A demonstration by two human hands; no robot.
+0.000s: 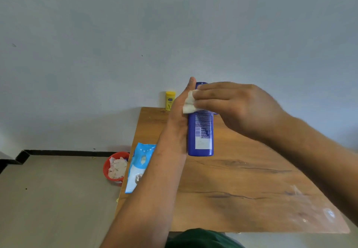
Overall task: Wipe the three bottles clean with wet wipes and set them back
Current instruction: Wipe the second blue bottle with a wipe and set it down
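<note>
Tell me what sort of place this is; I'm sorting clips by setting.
Likely a plain room in a home or small workplace: a wooden table stands against a bare pale wall, and a red bin of crumpled wipes sits on the floor beside it.

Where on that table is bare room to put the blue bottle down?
The table is bare across its near half, from the wipes pack to the right edge. The left edge is crowded: pack, yellow bottle at the far corner. The left hand and right hand hide the far middle.
</note>
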